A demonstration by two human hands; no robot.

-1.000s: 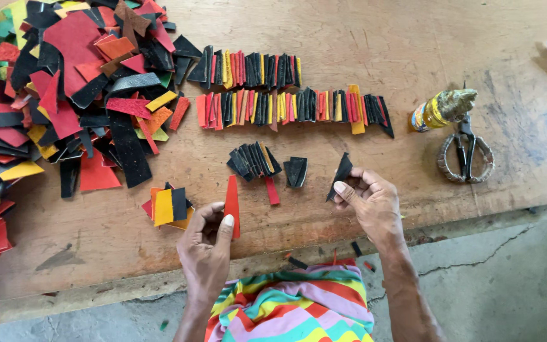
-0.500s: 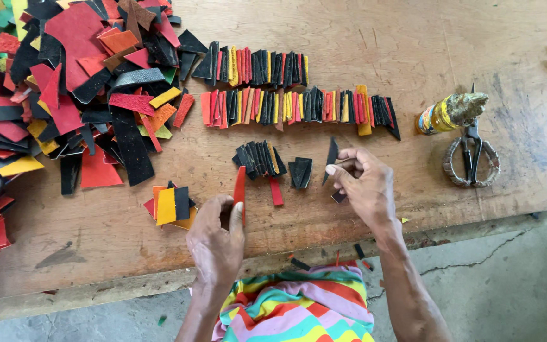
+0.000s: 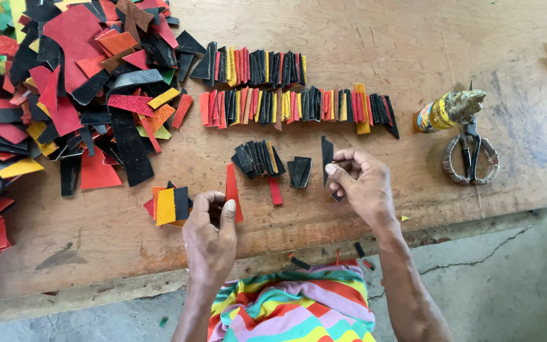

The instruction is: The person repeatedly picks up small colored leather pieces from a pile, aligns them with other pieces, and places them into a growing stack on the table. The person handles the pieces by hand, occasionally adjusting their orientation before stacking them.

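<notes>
My left hand (image 3: 210, 237) pinches a narrow red wedge-shaped strip (image 3: 232, 187) upright near the wooden table's front edge. A thin black wedge strip (image 3: 327, 152) stands upright between the thumb and fingers of my right hand (image 3: 362, 183). Between the hands lie a fanned bunch of black strips (image 3: 257, 158), two loose black pieces (image 3: 299, 171) and a red strip (image 3: 275, 190). Just left of my left hand sits a small stack of orange, yellow and black pieces (image 3: 167, 204).
Two rows of cut strips in black, red and yellow (image 3: 299, 104) run across the table (image 3: 413, 38). A big heap of coloured scraps (image 3: 52, 95) fills the left. Scissors (image 3: 471, 155) and a small bottle (image 3: 447, 111) lie at right. Striped cloth (image 3: 292, 307) covers my lap.
My right hand has moved left and up with the black strip, turning it upright near the loose black pieces. My left hand has edged right with the red strip.
</notes>
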